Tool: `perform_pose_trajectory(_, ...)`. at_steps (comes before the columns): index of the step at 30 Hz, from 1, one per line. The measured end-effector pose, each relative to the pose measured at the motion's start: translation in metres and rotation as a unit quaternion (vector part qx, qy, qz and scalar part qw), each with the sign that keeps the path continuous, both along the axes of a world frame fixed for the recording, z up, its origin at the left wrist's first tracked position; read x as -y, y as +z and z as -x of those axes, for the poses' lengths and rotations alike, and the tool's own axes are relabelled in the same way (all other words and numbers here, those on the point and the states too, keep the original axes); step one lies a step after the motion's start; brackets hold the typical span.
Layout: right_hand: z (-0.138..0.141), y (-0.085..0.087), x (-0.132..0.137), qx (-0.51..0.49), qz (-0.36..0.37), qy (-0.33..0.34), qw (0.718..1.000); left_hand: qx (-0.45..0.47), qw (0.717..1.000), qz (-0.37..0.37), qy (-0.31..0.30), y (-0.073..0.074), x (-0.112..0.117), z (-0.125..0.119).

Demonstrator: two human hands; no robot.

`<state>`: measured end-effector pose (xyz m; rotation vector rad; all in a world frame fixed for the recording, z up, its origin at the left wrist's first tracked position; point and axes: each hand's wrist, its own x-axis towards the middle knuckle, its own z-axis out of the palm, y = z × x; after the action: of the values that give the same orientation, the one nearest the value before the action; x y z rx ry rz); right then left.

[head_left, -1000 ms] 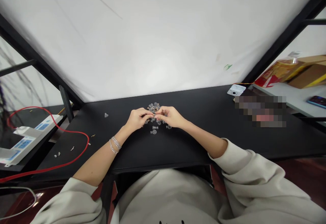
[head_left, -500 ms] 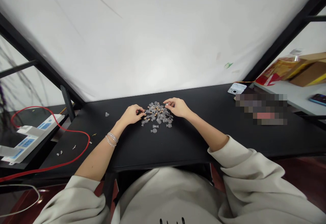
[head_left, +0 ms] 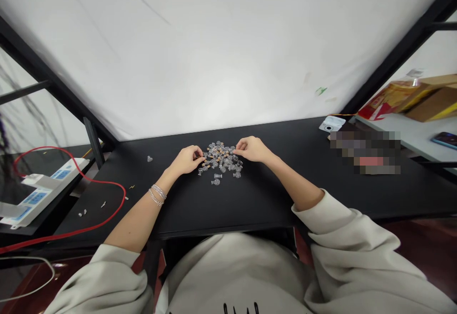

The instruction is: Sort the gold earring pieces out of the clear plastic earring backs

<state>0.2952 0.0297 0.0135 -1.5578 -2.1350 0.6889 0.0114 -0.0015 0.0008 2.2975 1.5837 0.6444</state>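
On the black table lies a loose pile of small clear glass bottles, several with cork stoppers, in mixed shapes. At the pile's left edge is my left hand, its fingers curled and thumb close to the index finger; whatever sits between the tips is too small to make out. My right hand reaches in from the right, thumb and fingertips pinched on a small glass bottle at the pile's edge. Two bottles lie just in front of the pile.
A single clear piece lies apart on the left. Farther left are a red cable, a white power strip and tiny scraps. An open white case stands at the back right; a phone rests on the side shelf.
My right hand has shifted slightly right and its fingertips have come down lower at the pile. My left hand stays nearly where it was.
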Motion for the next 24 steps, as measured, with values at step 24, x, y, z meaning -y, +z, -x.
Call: perform_pose_trajectory(24,0.033,-0.008,0.035,-0.16,-0.064,0.206,0.963,0.216,0.973,-0.035,-0.074,-0.004,0.023,-0.035)
